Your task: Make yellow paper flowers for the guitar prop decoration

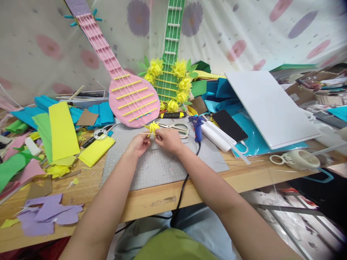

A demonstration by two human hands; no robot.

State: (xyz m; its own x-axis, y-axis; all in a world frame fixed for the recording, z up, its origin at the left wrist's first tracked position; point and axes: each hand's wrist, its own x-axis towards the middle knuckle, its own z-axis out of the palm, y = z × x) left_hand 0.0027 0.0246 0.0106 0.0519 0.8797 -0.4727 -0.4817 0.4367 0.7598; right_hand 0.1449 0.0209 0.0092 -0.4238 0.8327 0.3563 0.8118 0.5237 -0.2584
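Over the grey cutting mat (141,177), my two hands meet at a small yellow paper flower (153,127). My left hand (138,144) is closed, thumb and fingers pinched just below the flower, beside a thin pale stick (148,134). My right hand (168,139) is closed at the flower's right side, its fingertips touching the lower petals. Exactly what lies between the fingertips is partly hidden. Scissors (180,127) rest right behind my right hand, and a blue glue gun (197,128) lies to their right.
A pink paper lute (135,97) and a green one (169,79) with yellow flowers lean at the back. Yellow crepe paper (63,131) and purple scraps (50,213) lie left. A black phone (230,125), white board (268,108) and cup (300,159) are right. The glue gun's cord (184,184) crosses the table edge.
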